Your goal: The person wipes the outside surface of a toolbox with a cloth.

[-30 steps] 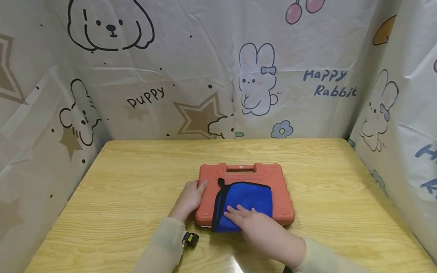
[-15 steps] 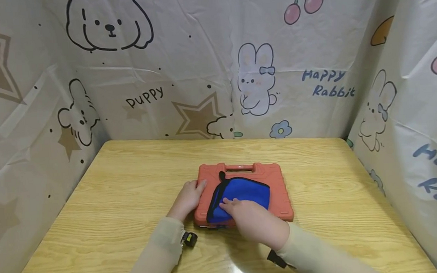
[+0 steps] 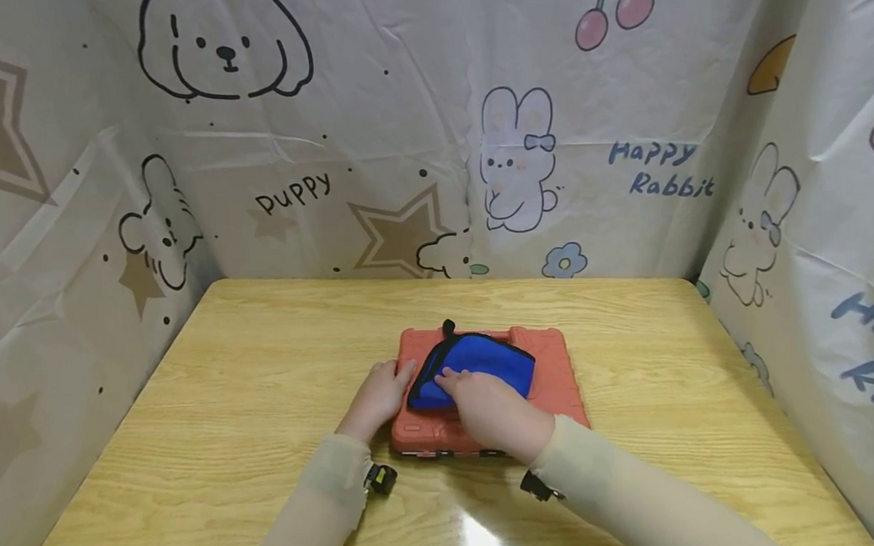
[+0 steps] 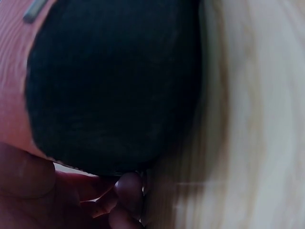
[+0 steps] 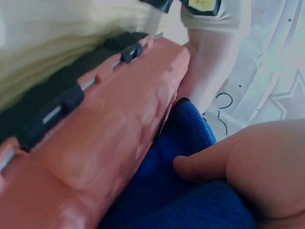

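A red plastic carrying case (image 3: 556, 380) lies flat on the table. My left hand (image 3: 377, 400) grips its left edge, thumb on top. In the left wrist view, fingertips (image 4: 129, 193) curl against the case's dark lower half (image 4: 114, 86). Over the lid is a folded blue cloth (image 3: 487, 360) with black edging and a black tab (image 3: 449, 328) at its far corner. My right hand (image 3: 500, 411) presses on the cloth from the near side. The right wrist view shows its thumb (image 5: 200, 167) lying on the blue fabric, the other fingers hidden.
The wooden table (image 3: 261, 350) extends around the case. A patterned curtain (image 3: 366, 102) encloses its back and both sides. Black latches (image 5: 52, 114) run along the case's near side. Each wrist wears a small black device, the left one (image 3: 381, 479) beside the case's front corner.
My right hand has slid the blue cloth away from me across the lid, turning it slightly, so it partly covers the case's handle and uncovers the near edge. My left hand stays put.
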`<action>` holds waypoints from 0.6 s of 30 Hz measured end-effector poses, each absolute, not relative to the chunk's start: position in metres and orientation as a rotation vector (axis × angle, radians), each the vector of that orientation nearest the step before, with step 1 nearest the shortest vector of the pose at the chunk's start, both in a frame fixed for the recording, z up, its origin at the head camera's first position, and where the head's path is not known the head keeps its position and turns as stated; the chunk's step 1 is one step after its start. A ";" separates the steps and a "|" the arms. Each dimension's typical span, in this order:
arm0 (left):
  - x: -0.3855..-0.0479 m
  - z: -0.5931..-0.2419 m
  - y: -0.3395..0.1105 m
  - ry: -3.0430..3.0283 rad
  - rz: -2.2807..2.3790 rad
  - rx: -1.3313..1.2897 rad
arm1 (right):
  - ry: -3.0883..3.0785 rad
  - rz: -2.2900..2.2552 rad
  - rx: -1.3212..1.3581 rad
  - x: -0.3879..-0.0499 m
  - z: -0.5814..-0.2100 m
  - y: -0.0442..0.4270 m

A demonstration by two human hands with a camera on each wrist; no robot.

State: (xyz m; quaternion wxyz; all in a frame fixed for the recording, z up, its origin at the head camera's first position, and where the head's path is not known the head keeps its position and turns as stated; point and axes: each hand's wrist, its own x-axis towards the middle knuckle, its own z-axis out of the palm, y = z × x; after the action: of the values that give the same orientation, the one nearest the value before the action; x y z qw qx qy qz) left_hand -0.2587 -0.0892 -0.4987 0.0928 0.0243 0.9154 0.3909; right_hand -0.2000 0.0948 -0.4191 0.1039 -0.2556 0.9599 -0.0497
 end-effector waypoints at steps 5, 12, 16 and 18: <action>-0.259 -0.499 -0.088 2.727 1.125 0.064 | 2.852 -0.126 -0.772 -0.212 -0.421 0.090; -0.261 -0.499 -0.088 2.750 1.067 0.079 | 2.866 -0.084 -0.799 -0.226 -0.421 0.082; -0.263 -0.501 -0.089 2.739 1.101 0.086 | 2.859 -0.051 -0.827 -0.231 -0.417 0.079; -0.264 -0.501 -0.089 2.741 1.112 0.103 | 2.852 -0.032 -0.838 -0.234 -0.416 0.077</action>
State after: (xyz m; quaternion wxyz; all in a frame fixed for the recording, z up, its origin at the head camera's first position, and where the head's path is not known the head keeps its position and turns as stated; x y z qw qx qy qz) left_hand -0.2642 -0.0892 -0.5014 0.0908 0.0346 0.9223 0.3741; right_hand -0.2338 0.0767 -0.4156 0.0842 -0.2809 0.9560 -0.0108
